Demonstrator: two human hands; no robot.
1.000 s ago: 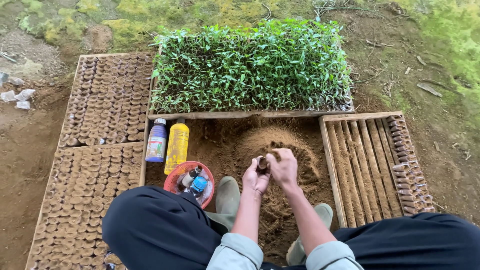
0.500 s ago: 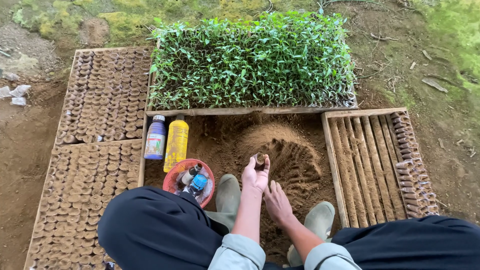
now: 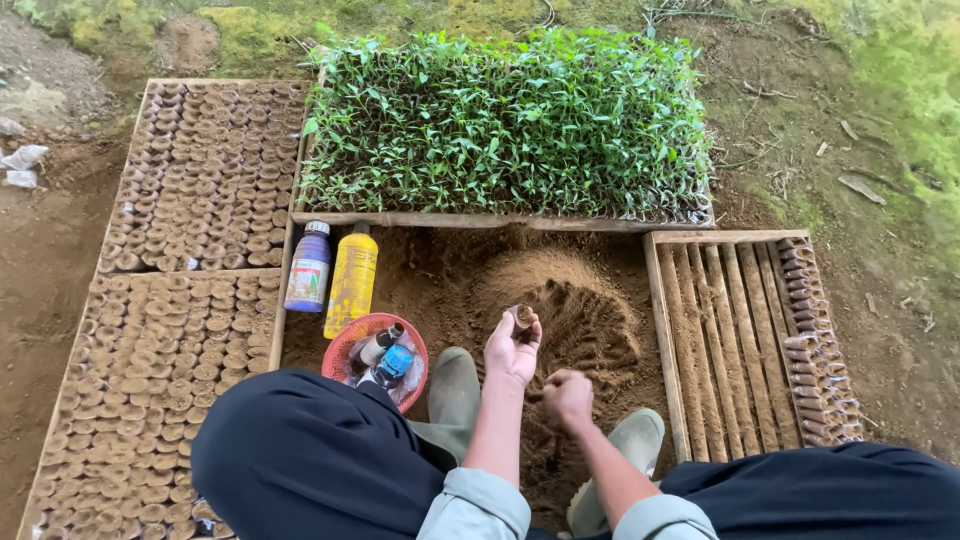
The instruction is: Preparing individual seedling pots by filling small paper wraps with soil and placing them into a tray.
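Left hand point(image 3: 512, 350) holding small soil pot point(image 3: 521, 317) upright, right hand point(image 3: 567, 397) fisted just below, over soil mound point(image 3: 560, 300)

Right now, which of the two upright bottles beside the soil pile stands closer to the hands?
The yellow bottle: it stands just right of the purple-capped white bottle, on the soil-pile side, so it is nearer the left hand.

Left hand point(image 3: 512, 352) holding a small soil-filled pot point(image 3: 521, 317) upright; right hand point(image 3: 567, 397) closed low over the soil mound point(image 3: 560, 290), beside green boots point(image 3: 452, 395).
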